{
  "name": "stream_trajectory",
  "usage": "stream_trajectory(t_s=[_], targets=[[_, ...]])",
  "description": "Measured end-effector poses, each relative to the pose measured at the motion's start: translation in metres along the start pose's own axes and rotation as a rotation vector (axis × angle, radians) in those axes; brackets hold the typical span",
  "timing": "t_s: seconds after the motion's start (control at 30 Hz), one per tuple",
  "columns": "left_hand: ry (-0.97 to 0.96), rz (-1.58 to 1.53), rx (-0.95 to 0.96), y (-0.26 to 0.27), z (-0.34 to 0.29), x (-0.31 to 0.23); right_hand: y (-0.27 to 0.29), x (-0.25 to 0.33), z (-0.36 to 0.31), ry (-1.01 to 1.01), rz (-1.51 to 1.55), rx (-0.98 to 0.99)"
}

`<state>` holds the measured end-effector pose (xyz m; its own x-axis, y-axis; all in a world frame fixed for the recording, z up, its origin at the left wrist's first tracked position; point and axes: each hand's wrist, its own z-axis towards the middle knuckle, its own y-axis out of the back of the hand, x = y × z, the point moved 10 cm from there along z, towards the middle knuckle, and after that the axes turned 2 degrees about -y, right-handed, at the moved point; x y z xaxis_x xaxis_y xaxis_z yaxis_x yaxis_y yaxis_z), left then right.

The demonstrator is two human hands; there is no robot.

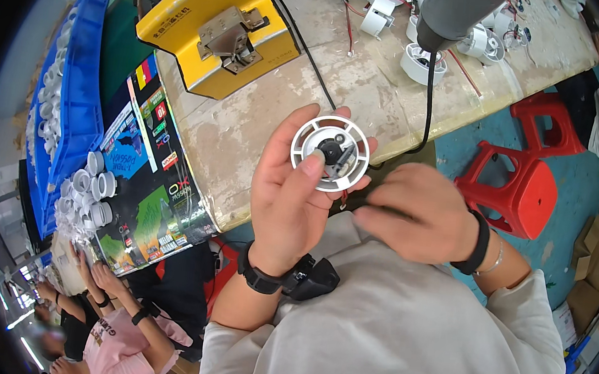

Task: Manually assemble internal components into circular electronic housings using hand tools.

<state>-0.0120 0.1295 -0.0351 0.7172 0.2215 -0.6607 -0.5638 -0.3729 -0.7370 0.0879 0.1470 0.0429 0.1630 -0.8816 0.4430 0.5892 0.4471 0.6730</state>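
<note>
In my left hand [291, 200] is a white ring-shaped plastic housing [304, 137], with a dark round part and small metal pieces at its middle. My thumb presses on its inner face while the fingers curl round behind its rim. A short reddish wire hangs below the housing. Just to its right is my right hand [418, 212], blurred by motion, its fingers bent toward the housing's lower edge. Whether that hand pinches anything cannot be seen.
A yellow machine [220, 34] stands on the worn table [248, 118]. Overhead hangs a grey cylindrical tool [457, 12]. White wired housings [378, 16] lie far right; white rings [89, 193] sit left beside a blue bin [82, 111]. Red stools [526, 196] stand right. Other people work nearby.
</note>
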Motion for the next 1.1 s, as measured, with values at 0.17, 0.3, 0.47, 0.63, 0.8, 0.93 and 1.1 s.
stream_trajectory(t_s=[0.17,0.3,0.47,0.63,0.8,0.93,1.1], targets=[[-0.172,0.346,0.027,-0.002,-0.005,-0.009,0.013,-0.044,0.009,-0.557,0.467,-0.113],[-0.172,0.352,0.049,-0.008,-0.006,-0.009,0.011,-0.039,0.007,-0.535,0.297,-0.129],[-0.119,0.269,0.067,-0.010,-0.007,-0.008,0.015,-0.016,0.005,-0.297,0.139,-0.191],[-0.069,0.287,0.098,-0.010,-0.008,-0.005,0.016,-0.005,0.005,-0.098,0.108,-0.124],[-0.089,0.262,0.166,-0.013,-0.009,-0.008,0.021,-0.035,0.023,-0.261,0.317,0.002],[-0.070,0.477,0.202,-0.017,-0.008,-0.006,0.022,-0.029,0.031,-0.122,0.301,0.000],[0.033,0.145,0.200,-0.018,-0.009,-0.001,0.024,-0.030,0.033,-0.135,0.216,-0.005]])
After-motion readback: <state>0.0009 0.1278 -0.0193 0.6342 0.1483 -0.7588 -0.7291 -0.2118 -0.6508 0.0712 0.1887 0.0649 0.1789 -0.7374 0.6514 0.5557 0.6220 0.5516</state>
